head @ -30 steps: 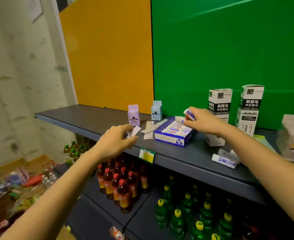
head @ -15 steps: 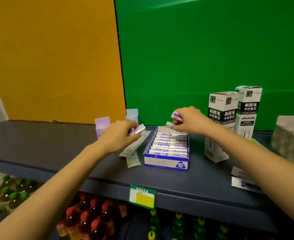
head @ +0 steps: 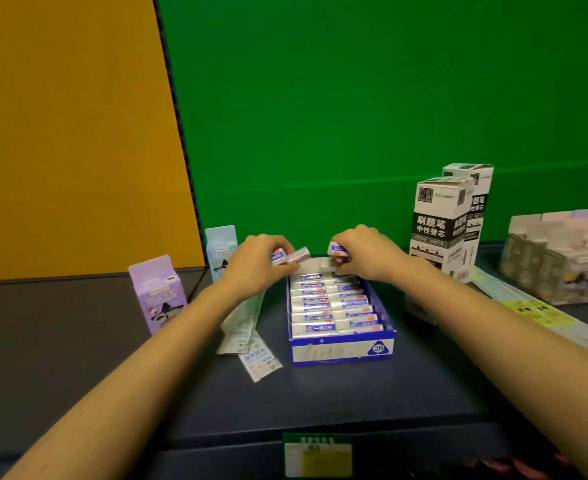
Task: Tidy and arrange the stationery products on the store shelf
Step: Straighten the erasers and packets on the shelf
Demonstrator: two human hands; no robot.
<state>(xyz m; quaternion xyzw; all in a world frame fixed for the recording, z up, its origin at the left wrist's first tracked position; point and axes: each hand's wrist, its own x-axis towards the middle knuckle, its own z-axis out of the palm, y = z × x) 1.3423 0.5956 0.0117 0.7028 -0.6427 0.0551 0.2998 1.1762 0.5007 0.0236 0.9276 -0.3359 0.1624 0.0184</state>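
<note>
Risk: I've got loose erasers pinched over the far end of the eraser tray (head: 341,351); forcing one into the packed rows could buckle them or drop it behind. My left hand (head: 256,263) grips two erasers (head: 290,255), right hand (head: 367,256) pinches one eraser (head: 338,249), both arms stretched forward, palms down. The tray sits mid-shelf (head: 78,358), between paper strips (head: 247,327) and refill boxes (head: 439,223).
</note>
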